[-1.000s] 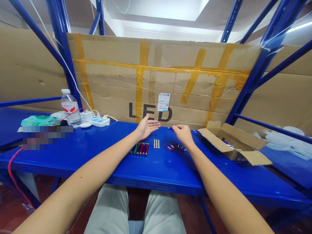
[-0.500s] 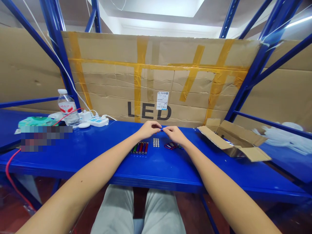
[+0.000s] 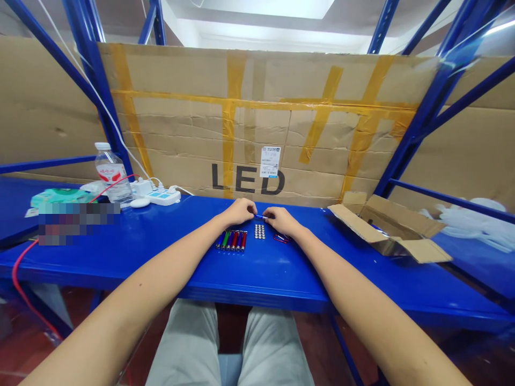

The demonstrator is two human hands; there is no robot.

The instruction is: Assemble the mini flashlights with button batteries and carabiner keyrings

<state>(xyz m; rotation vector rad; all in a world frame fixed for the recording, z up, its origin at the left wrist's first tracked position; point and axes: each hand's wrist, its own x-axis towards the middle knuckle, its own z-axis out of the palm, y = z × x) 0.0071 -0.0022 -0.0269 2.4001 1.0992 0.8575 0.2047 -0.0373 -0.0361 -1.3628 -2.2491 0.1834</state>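
My left hand (image 3: 241, 210) and my right hand (image 3: 281, 221) meet over the far middle of the blue table. Between their fingertips lies a slim blue mini flashlight (image 3: 260, 216), pinched at its left end by the left hand and at its right end by the right. Several coloured mini flashlights (image 3: 232, 240) with silver ends, in purple, green, red and blue, line up side by side near my left wrist. Small silver button cells (image 3: 259, 231) stand in rows just below the held flashlight. Red and dark carabiner clips (image 3: 280, 238) lie beside my right wrist, partly hidden by it.
An open cardboard box (image 3: 388, 225) stands on the table's right side. To the left are a water bottle (image 3: 112, 174), a white power strip (image 3: 164, 197) with cables and a green packet (image 3: 60, 197). A large taped cardboard sheet (image 3: 189, 128) rises behind the table (image 3: 257, 273).
Both hands have come slightly lower and a little farther apart, so more of the blue flashlight shows. The camera view has shifted slightly.
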